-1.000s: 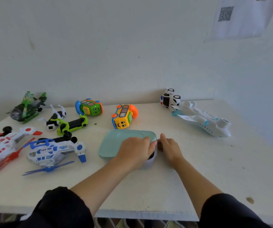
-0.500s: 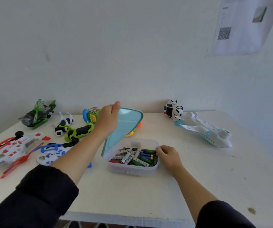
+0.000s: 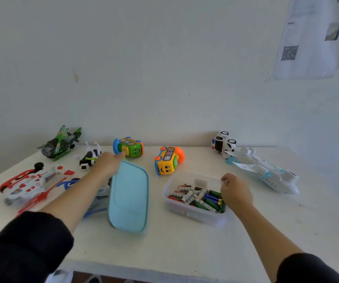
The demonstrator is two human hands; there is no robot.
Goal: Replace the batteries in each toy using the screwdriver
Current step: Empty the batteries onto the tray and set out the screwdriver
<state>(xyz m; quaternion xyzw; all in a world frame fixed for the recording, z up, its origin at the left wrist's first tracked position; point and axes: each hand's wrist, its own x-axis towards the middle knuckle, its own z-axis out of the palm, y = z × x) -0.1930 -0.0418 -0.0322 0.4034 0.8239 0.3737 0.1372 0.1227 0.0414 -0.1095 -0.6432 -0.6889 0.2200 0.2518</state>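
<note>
My left hand point(image 3: 108, 165) pinches the blue lid point(image 3: 128, 196); I should lay it flat. At three o'clock, my right hand point(image 3: 235, 190) grips the battery tub point(image 3: 193, 210) rim, steadying it.

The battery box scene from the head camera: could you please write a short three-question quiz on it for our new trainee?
1. True or false: the blue lid is on the clear battery box.
2. Which hand grips the lid? A) left hand B) right hand C) neither
3. Fill in: the toy just beyond the open box is the ______ phone toy.

Key
1. False: the lid is off, to the left of the box, and the batteries lie exposed.
2. A: the left hand holds the lid's far end, while the right hand rests at the box's right rim.
3. Yellow; the green phone toy sits farther left.
</note>
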